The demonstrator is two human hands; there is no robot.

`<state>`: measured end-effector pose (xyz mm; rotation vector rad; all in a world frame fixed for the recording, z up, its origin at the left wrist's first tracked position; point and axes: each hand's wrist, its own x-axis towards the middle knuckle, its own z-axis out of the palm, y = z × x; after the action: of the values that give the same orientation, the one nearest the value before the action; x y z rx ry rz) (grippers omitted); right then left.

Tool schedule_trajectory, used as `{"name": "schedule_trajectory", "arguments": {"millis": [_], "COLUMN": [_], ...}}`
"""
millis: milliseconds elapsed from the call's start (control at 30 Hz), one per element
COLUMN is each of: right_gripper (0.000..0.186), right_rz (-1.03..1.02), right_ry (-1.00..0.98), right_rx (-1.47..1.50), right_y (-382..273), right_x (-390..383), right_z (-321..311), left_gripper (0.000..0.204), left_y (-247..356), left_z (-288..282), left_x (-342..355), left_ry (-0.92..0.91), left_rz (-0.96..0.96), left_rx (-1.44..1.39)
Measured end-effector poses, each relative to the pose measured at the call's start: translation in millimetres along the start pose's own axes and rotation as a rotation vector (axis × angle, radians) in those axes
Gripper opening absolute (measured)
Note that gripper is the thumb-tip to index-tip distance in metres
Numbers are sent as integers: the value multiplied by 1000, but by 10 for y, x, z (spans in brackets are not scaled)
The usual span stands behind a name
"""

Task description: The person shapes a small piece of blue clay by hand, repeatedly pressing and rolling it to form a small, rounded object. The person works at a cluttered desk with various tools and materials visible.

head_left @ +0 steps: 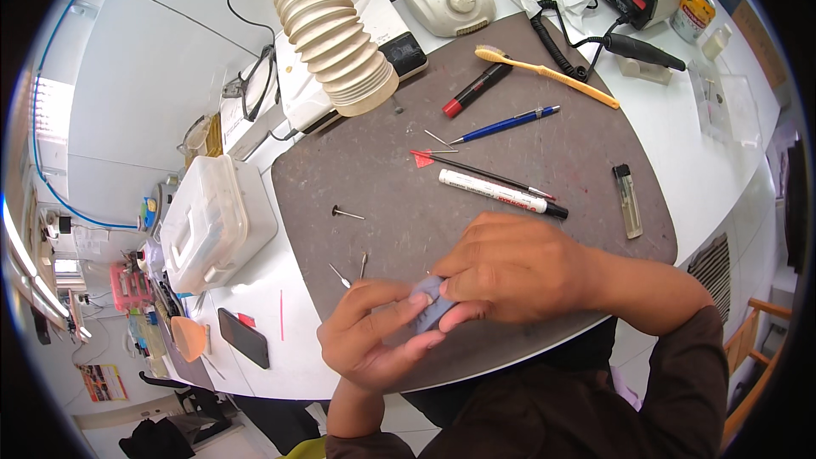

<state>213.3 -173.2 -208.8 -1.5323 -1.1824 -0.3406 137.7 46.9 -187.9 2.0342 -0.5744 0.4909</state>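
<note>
Between my two hands, over the near edge of the grey-brown mat point(374, 178), is a small blue-grey block point(433, 314). Its kind is not clear, as fingers cover much of it. My left hand point(365, 331) pinches it from the left with thumb and fingers. From the right, my right hand point(518, 268) grips its upper side, fingers curled and thumb pressed close. Just beyond the left fingers lie two thin rotary burs point(341, 276). A white marker with a black cap point(501, 194) rests a little past my right hand.
A ribbed suction hose point(331, 34) hangs over the mat's far side. Further off lie a toothbrush point(552, 74), a blue mechanical pencil point(510, 124) and a red-black marker point(476, 89). A lighter point(628, 201) lies right; a white case point(217, 221) and phone point(244, 337) sit left.
</note>
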Motion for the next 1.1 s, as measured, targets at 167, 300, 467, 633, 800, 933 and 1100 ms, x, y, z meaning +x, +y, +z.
{"name": "schedule_trajectory", "arguments": {"millis": [167,300,467,633,800,933,1100], "right_gripper": [30,30,29,28,30,57,54], "right_rz": [35,53,104,162,201,320,261], "right_ry": [-7,-22,-32,-14,-66,-186,-155], "right_rx": [-11,-17,22,55,69,32,116], "right_y": [-19,-10,6,26,19,-91,-12], "right_x": [22,0,-17,-39,-38,97,54], "right_z": [-9,6,14,35,5,-78,-39], "left_gripper": [39,39,38,39,36,35,36], "left_y": [10,32,22,60,65,102,75], "left_z": [14,2,-20,-19,-5,-24,-14], "left_x": [12,-4,-15,-15,-4,-15,36], "left_ry": [0,-10,-33,-45,-24,-35,-20], "left_rz": [-69,-136,-141,-116,-78,-69,17], "left_rx": [-86,-108,-95,-23,26,104,147]}}
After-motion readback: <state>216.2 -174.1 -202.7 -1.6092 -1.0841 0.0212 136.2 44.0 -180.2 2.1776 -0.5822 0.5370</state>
